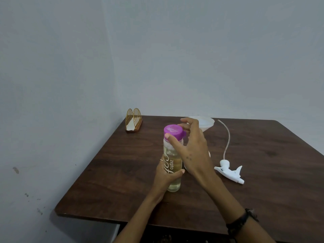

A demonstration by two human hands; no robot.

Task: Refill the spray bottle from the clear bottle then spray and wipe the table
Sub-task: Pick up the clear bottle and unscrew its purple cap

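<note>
Left hand [166, 174] grips clear plastic bottle of yellowish liquid [172, 163] | right hand [191, 148] fingers spread at its purple cap [173, 131], grip uncertain | white trigger sprayer head [229, 171] lies off, right | pouring, spraying, wiping remain.

On the table [122, 181] the clear bottle [172, 165] stands upright, with the napkin holder [133, 122] behind it to the left, the funnel [206, 123] behind, and the spray head [229, 172] lying right.

Two plain pale grey-blue walls [192, 50] meet in a corner behind a dark brown wooden desk [122, 172] with rounded corners. The left wall bears a few dark scuffs [15, 170] low down. Light is soft and even. A small golden wire holder [133, 120] stands at the desk's far left corner.
</note>
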